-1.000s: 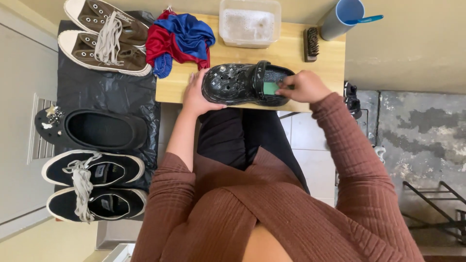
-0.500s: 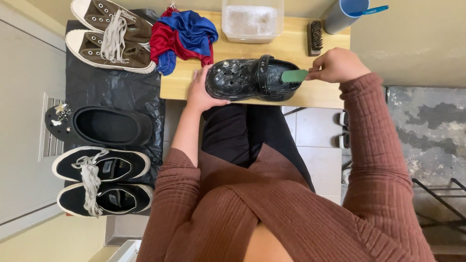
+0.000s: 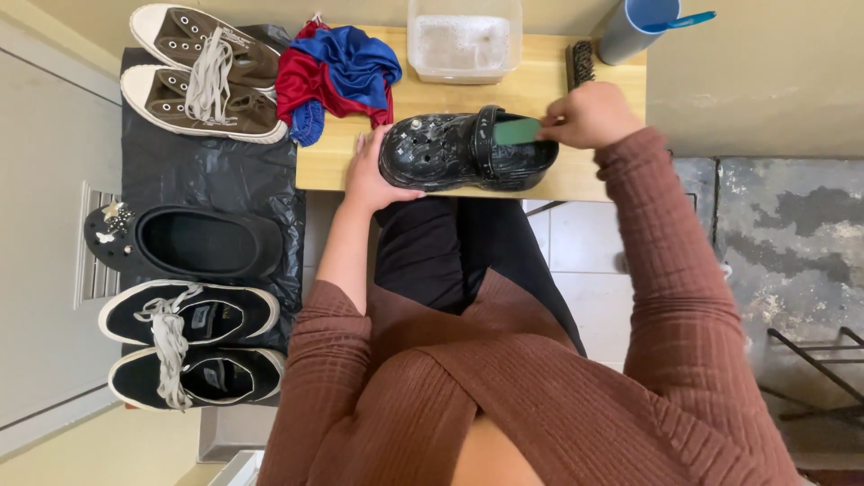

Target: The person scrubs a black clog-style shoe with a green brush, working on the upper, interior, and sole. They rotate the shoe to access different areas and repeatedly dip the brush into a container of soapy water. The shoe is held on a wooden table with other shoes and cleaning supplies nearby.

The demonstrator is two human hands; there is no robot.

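Clog (image 3: 454, 148), black and wet, lies on its sole on the near edge of the wooden table (image 3: 612, 171), toe pointing left. Left hand (image 3: 373, 171) cups the toe end, fingers spread against it, steadying rather than clenched. Right hand (image 3: 585, 115) pinches a green sponge (image 3: 517, 131), pressed at the clog's heel opening by the strap. Far side of table: tub (image 3: 463, 40) of soapy water, red-blue cloth (image 3: 337, 72) to its left, brush (image 3: 579, 61) and blue cup (image 3: 634, 27) to its right. Left of table, black plastic sheet (image 3: 211, 175) on the floor holds brown sneakers (image 3: 202, 76) far, second clog (image 3: 193, 241) mid, black sneakers (image 3: 189, 346) near.
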